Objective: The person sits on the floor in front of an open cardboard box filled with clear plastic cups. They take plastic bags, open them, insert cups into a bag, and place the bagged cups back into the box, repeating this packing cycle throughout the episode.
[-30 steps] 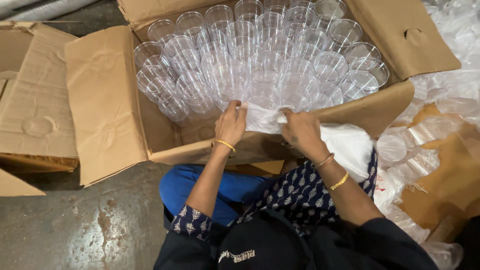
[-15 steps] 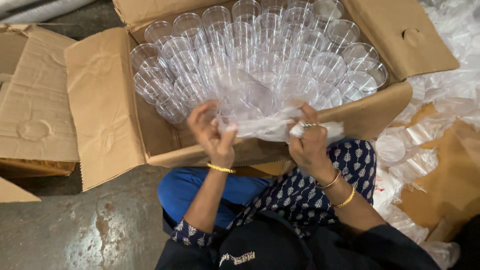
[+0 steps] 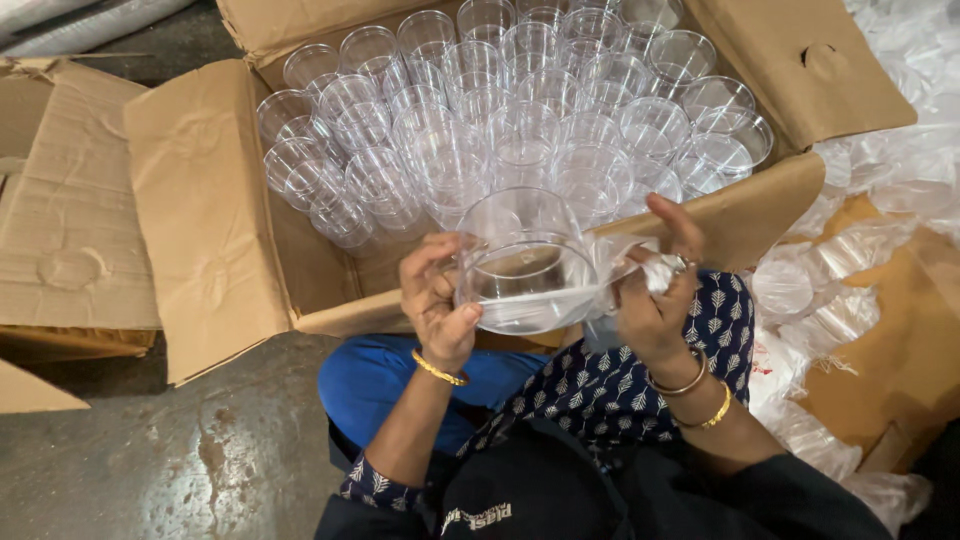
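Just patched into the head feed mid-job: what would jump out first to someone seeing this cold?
First, the open cardboard box at top centre, packed with rows of upright clear plastic cups. Next, just in front of it, the left hand and right hand hold one clear cup between them, its mouth facing the camera, with thin clear wrap bunched in the right grip. To the right, loose clear plastic wrappers lie in a heap.

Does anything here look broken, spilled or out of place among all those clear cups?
Nothing looks broken or spilled. The clear cups stand in rows in the cardboard box. The left hand and right hand hold one clear cup. Loose plastic wrappers lie heaped at the right.
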Demonstrator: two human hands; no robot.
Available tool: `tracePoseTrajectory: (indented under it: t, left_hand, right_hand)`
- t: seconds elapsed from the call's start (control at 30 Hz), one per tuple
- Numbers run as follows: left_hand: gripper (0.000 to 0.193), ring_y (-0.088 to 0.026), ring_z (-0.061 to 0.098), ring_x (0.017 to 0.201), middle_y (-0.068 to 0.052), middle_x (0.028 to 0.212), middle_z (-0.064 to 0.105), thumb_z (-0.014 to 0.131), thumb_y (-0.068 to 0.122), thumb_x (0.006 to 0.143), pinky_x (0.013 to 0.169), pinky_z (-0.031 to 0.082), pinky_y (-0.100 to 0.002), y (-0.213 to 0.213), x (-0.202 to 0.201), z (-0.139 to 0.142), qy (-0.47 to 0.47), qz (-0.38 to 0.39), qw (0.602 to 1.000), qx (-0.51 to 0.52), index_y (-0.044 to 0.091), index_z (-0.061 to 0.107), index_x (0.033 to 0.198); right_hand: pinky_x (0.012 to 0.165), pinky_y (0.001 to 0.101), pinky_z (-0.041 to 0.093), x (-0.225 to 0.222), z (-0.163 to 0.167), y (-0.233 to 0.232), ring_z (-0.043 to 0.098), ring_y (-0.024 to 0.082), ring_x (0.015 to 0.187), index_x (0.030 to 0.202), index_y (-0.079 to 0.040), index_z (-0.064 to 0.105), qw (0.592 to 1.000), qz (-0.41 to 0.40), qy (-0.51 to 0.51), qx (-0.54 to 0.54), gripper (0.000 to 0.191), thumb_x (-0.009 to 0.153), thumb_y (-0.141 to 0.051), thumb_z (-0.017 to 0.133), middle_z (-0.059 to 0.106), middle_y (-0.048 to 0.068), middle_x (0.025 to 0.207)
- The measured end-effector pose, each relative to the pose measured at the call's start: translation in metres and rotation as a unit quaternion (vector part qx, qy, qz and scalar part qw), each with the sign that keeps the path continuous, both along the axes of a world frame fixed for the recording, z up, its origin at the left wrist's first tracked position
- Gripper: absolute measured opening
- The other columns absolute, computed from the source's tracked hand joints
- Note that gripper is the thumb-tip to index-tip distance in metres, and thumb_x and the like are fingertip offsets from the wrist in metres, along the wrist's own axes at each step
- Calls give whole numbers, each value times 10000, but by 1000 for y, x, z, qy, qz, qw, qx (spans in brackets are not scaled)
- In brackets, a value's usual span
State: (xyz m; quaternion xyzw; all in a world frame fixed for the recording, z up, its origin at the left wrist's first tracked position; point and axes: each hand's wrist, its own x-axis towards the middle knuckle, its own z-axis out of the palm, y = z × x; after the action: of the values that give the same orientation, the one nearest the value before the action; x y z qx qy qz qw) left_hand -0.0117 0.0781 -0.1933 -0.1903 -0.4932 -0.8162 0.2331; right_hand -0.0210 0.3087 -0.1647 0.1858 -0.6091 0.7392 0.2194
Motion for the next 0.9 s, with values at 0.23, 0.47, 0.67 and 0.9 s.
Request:
tracePoseTrajectory:
  t: [0.23,0.47,0.67,0.9]
  left_hand:
    - [709,-203,645,1054,-232,1286,568,733,254,814,808,551,-297,-3,-5,12,-89,-65,989,100,-2,478,1424]
    - [655,-203,601,1060,-196,1378,559,772,222,888,857,523,-295,3,2,7,-78,-20,995,67,-15,507,1438]
    - [612,-261,644,1247,-161,1449,589,773,244,923,997,611,-359,2,11,14,65,0,992,-107,67,500,1441]
    - [705,-99,532,757,-221,1325,611,762,168,793,627,444,-190,-5,18,31,-121,-113,986,-19,-7,493,1421]
  right_hand:
    - [717,213,502,-6,2,8,625,97,852,1218,21,606,987,147,-67,-10,343,909,121,497,691,113,1133]
    - [938,297,553,-2,16,-7,648,148,1064,1396,-58,502,971,157,-98,-154,399,1035,59,626,649,65,1170]
    - [1154,331,338,1,11,-7,412,190,1361,1402,-5,381,984,-148,52,84,635,802,182,476,442,111,1400]
    - [922,249,470,7,-18,9,555,117,1009,1293,-13,509,998,-25,10,60,215,1101,82,526,528,55,1166]
